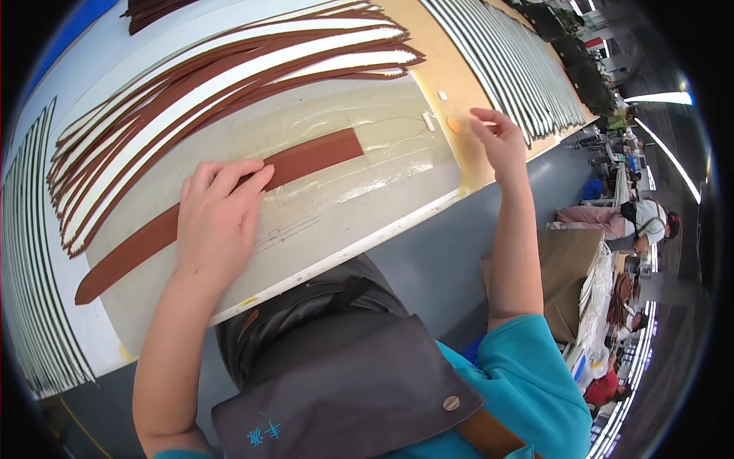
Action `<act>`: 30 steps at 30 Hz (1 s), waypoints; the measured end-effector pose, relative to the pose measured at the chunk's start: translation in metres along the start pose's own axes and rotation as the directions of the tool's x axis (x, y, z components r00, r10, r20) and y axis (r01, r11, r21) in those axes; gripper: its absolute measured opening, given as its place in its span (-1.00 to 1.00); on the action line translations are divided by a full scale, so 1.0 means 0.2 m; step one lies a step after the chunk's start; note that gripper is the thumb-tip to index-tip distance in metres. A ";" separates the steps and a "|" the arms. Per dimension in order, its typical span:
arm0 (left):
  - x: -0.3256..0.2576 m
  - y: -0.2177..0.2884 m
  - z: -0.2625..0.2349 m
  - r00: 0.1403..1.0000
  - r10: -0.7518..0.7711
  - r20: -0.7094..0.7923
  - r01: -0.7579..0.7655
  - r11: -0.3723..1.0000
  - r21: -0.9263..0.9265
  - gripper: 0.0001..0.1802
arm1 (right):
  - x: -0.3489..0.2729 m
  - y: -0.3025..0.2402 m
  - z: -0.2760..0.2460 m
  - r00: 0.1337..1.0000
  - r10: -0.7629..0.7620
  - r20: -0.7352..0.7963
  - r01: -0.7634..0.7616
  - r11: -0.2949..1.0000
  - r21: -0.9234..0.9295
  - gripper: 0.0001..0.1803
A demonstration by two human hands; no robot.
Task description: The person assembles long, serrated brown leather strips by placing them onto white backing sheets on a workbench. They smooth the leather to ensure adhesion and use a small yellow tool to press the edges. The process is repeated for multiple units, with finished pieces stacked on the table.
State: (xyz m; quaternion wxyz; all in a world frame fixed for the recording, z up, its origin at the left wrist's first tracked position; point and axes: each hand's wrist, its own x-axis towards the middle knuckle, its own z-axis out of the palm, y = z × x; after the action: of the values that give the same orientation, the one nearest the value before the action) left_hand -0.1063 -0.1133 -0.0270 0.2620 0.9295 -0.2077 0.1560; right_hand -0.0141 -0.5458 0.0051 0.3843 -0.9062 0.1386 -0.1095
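A long brown leather-like strip (313, 159) lies slantwise on the pale, clear-covered work surface, its narrower end toward the lower left. My left hand (218, 206) rests over its middle, fingers curled and thumb at the strip, gripping it. Out to the right, my right hand (501, 145) hovers by the table edge with thumb and forefinger slightly apart and nothing visible between them. Closest to those fingertips is a small orange piece (453, 125). A little white block (429, 121) and a small white piece (443, 96) lie nearby.
Behind the strip is a fanned pile of brown and white strips (229, 73). Dark-edged strips stand in rows at far left (38, 283) and upper right (505, 69). The table's front edge (336, 252) runs before my apron (344, 382). People sit at benches farther right.
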 end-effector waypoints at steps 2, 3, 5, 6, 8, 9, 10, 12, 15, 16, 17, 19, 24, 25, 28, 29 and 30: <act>0.00 0.00 0.01 0.999 0.022 -0.023 -0.023 1.000 -0.010 -0.67 | -0.01 0.07 0.01 0.998 0.025 0.052 -0.023 0.999 -0.040 -0.62; 0.01 0.00 0.01 1.000 0.017 -0.015 -0.017 1.000 0.000 -0.67 | -0.04 0.01 0.03 0.996 0.038 0.081 -0.036 0.999 -0.030 -0.58; 0.01 0.01 0.00 1.000 0.025 -0.007 -0.025 1.000 0.010 -0.67 | -0.03 0.01 0.06 0.997 -0.005 0.072 0.014 0.993 -0.114 -0.54; 0.01 0.01 0.00 1.000 0.030 0.000 -0.030 0.999 0.021 -0.67 | -0.03 0.01 0.07 0.998 -0.011 0.061 0.019 0.990 -0.139 -0.53; 0.00 0.01 -0.01 0.999 0.045 0.001 -0.045 0.998 0.039 -0.66 | 0.03 0.06 0.11 0.995 -0.087 0.046 0.095 0.971 -0.220 -0.62; 0.00 0.01 -0.02 0.999 0.042 -0.005 -0.041 0.998 0.040 -0.67 | 0.02 -0.05 0.12 0.997 0.019 0.078 -0.004 0.982 -0.189 -0.66; 0.01 0.02 -0.02 0.999 0.046 -0.005 -0.046 0.999 0.021 -0.67 | 0.04 -0.03 0.10 0.995 0.000 0.097 0.019 0.981 -0.195 -0.68; 0.01 0.03 -0.01 0.999 0.040 0.004 -0.040 0.999 0.007 -0.67 | 0.04 -0.04 0.09 0.995 -0.012 0.102 0.034 0.974 -0.223 -0.71; 0.01 0.03 -0.01 0.999 0.034 0.020 -0.034 0.999 0.001 -0.68 | -0.01 -0.14 0.07 0.992 -0.064 0.105 0.096 0.934 -0.345 -0.74; 0.02 0.04 -0.02 0.999 0.029 0.028 -0.029 1.000 -0.006 -0.68 | -0.02 -0.18 0.08 0.988 -0.121 0.093 0.144 0.944 -0.296 -0.75; 0.02 0.04 -0.02 0.999 0.021 0.041 -0.021 1.000 -0.012 -0.67 | -0.04 -0.21 0.10 0.981 -0.175 0.081 0.190 0.951 -0.245 -0.76; 0.02 0.04 -0.04 0.999 0.006 0.051 -0.006 1.000 -0.007 -0.67 | -0.10 -0.34 0.19 0.967 -0.229 0.111 0.237 0.970 -0.060 -0.80; 0.01 0.02 -0.03 0.999 0.007 0.043 -0.006 1.000 -0.009 -0.68 | -0.36 -0.67 0.56 0.829 -0.466 0.311 0.379 0.875 0.302 -0.86; 0.01 0.02 -0.02 0.999 0.020 0.050 -0.019 1.000 -0.016 -0.68 | -0.40 -0.70 0.62 0.787 -0.504 0.356 0.396 0.855 0.335 -0.86; 0.01 0.01 -0.02 0.997 0.029 0.066 -0.029 1.000 -0.013 -0.68 | -0.47 -0.72 0.81 0.766 -0.513 0.387 0.336 0.833 0.439 -0.87; 0.01 0.01 -0.02 0.997 0.025 0.073 -0.024 1.000 -0.007 -0.68 | -0.49 -0.72 0.84 0.764 -0.501 0.406 0.315 0.840 0.442 -0.87; 0.01 0.01 -0.02 0.997 0.019 0.081 -0.019 1.000 -0.002 -0.68 | -0.50 -0.71 0.86 0.761 -0.489 0.426 0.294 0.846 0.445 -0.86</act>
State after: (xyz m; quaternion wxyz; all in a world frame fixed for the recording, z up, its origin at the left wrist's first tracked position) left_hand -0.1067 -0.1135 -0.0210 0.2525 0.9328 -0.2273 0.1204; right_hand -0.0311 -0.3032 -0.0189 0.5303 -0.8255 -0.1890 0.0395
